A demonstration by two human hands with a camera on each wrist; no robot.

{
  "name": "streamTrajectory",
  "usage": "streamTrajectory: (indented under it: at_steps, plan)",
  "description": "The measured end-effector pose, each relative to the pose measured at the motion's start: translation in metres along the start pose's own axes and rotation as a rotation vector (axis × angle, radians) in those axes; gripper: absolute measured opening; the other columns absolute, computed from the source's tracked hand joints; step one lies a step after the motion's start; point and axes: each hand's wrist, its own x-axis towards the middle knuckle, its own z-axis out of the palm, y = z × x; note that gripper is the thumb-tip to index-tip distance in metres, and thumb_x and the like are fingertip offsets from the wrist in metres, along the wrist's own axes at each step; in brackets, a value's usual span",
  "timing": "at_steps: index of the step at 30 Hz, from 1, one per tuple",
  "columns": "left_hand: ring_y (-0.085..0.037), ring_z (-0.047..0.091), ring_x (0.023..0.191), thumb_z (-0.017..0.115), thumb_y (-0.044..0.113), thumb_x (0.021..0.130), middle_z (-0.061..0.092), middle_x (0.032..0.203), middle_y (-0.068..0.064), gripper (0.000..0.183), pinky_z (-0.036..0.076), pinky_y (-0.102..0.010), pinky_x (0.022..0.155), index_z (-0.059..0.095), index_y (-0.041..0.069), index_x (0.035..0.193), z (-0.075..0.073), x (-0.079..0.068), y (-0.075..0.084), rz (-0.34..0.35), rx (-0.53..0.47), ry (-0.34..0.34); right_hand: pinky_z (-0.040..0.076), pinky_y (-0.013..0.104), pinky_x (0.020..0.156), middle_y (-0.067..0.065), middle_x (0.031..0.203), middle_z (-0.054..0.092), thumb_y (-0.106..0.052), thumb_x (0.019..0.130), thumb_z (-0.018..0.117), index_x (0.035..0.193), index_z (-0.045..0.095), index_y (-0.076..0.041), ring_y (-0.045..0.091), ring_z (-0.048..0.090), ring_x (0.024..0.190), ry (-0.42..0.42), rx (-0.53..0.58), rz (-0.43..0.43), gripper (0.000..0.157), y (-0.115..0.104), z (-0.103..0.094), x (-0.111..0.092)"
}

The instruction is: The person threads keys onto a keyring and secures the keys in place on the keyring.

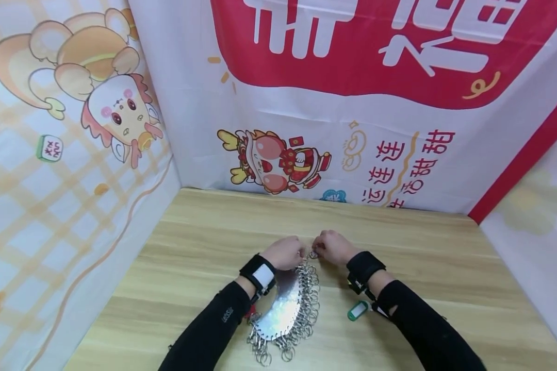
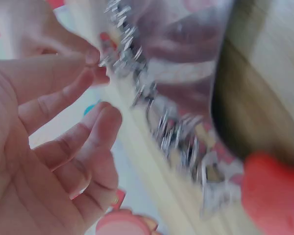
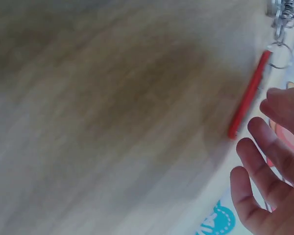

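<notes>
A shiny curved metal plate (image 1: 278, 312) lies on the table, its outer edge lined with several metal clasps and key rings (image 1: 310, 304). At its far end my left hand (image 1: 285, 253) pinches a small clasp between the fingertips, the other fingers loosely bent in the left wrist view. Just to the right, my right hand (image 1: 335, 246) pinches a key ring (image 1: 313, 254) close to the left fingertips. The right wrist view shows a red key tag (image 3: 250, 95) on a ring beside my right fingers. A blurred red object (image 2: 274, 193) sits near the plate in the left wrist view.
A green key tag (image 1: 358, 310) lies on the wooden table (image 1: 204, 232) beside my right wrist. Black straps (image 1: 365, 267) wrap both wrists. Printed cloth walls (image 1: 195, 103) stand behind and at both sides of the table.
</notes>
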Motion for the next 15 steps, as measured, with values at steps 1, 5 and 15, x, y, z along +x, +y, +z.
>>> streamTrajectory:
  at_steps: [1,5,15]
  plan:
    - [-0.01,0.051,0.073,0.06,0.015,0.09,0.054,0.081,0.005,0.006,0.043,-0.025,0.067,0.063,0.014,0.084,-0.004,-0.005,-0.001,-0.012,-0.016,0.0,0.047,0.031,0.073,-0.003,0.083,0.06,-0.006,0.083,0.068,0.091,0.072,-0.01,0.013,0.055,0.077,0.013,0.001,-0.003,0.01,0.0,-0.003,-0.002]
    - [-0.01,0.052,0.066,0.061,0.016,0.091,0.055,0.076,0.005,0.009,0.043,-0.025,0.062,0.064,0.013,0.083,-0.014,-0.028,-0.004,-0.038,-0.057,0.019,0.049,0.031,0.071,0.002,0.086,0.062,-0.005,0.083,0.067,0.095,0.07,-0.004,0.015,0.058,0.077,-0.001,0.051,-0.037,0.012,-0.01,-0.025,-0.022]
    - [-0.006,0.048,0.056,0.062,0.017,0.09,0.052,0.064,0.01,0.016,0.041,-0.022,0.058,0.064,0.016,0.075,-0.009,-0.05,0.021,0.088,0.079,0.004,0.051,0.03,0.067,0.002,0.085,0.066,-0.007,0.084,0.068,0.094,0.07,-0.006,0.011,0.06,0.073,-0.188,0.04,0.019,0.01,-0.028,-0.057,-0.113]
